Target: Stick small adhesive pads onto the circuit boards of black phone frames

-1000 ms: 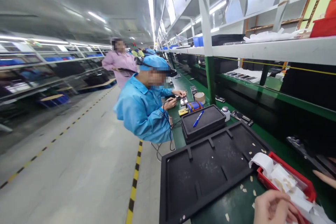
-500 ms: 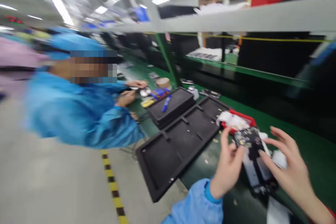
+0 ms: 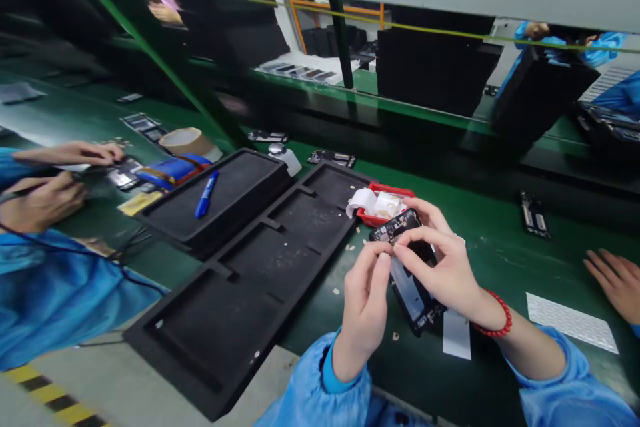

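An opened phone body (image 3: 407,287), its circuit board bared at the top, lies slanted beneath my two hands over the green bench. My left hand (image 3: 363,303) is closed, thumb and forefinger pinched by the board's left edge. Across the upper part of the phone reaches my right hand (image 3: 440,263), red beads round its wrist. Its thumb and forefinger meet close to my left fingertips, and its other fingers lie by the phone's top corner. Whatever sits between the fingertips is too small to make out. Behind the phone is a red tray (image 3: 373,219) holding white paper pieces.
Left of my hands lies a long black compartment tray (image 3: 295,267); a blue marker (image 3: 206,193) rests on a black box (image 3: 235,190). A co-worker's hands (image 3: 50,193) work at far left; another person's hand (image 3: 617,283) is at right, near a white strip sheet (image 3: 573,321).
The view has swung right and down. My hands, spread around the phone before, now have their fingertips drawn together over its board. Another person's hand at right has come into view.
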Demonstrator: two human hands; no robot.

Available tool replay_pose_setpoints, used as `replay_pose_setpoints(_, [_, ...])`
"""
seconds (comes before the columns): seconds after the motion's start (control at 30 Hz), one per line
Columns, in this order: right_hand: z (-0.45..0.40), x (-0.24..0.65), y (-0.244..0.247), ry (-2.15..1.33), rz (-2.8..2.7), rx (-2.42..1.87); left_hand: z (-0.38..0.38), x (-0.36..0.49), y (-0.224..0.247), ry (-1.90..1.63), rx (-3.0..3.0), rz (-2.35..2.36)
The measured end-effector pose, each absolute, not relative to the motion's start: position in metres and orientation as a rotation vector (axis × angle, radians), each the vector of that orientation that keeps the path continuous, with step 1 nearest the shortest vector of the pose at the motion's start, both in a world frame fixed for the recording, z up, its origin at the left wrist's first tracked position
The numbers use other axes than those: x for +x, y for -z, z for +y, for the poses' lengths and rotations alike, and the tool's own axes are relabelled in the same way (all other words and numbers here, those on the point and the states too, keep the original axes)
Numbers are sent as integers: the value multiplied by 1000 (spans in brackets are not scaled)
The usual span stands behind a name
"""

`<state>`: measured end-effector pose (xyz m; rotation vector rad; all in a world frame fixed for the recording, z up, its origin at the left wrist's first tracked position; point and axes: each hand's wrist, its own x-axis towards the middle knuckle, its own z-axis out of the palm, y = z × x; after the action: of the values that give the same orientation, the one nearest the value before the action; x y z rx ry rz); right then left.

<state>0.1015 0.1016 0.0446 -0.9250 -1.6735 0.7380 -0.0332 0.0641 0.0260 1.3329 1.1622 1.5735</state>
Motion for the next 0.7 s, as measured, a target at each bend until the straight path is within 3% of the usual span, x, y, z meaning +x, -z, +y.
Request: replay_pose_setpoints(0.7, [110, 89, -54, -763, -1872, -981, 66, -48, -27, -1499, 1296, 1217])
